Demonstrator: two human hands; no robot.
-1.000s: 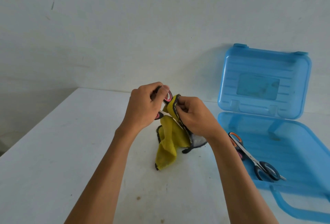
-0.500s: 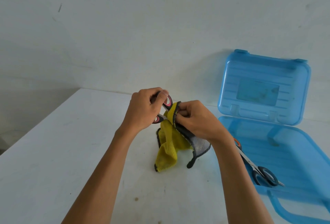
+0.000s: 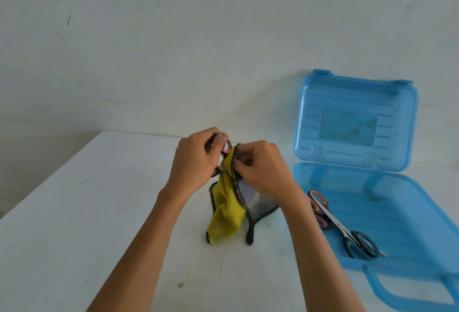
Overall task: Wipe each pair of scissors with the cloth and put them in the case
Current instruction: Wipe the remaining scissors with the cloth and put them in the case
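My left hand grips a pair of scissors with pink-and-black handles above the white table. My right hand pinches a yellow-and-grey cloth around the scissors' blades, which are hidden in the cloth. The cloth hangs down and its lower end touches the table. To the right, an open blue plastic case holds two more pairs: one with black handles and one with orange-and-black handles, partly hidden by my right forearm.
The case's lid stands upright against the white wall at the back. The white table ends at its left edge, where the floor drops away. A blue carry handle juts from the case's near side.
The hands stay together on the scissors and cloth; my right hand has shifted slightly along the blades, and the cloth's grey side hangs lower. The view has tilted a little.
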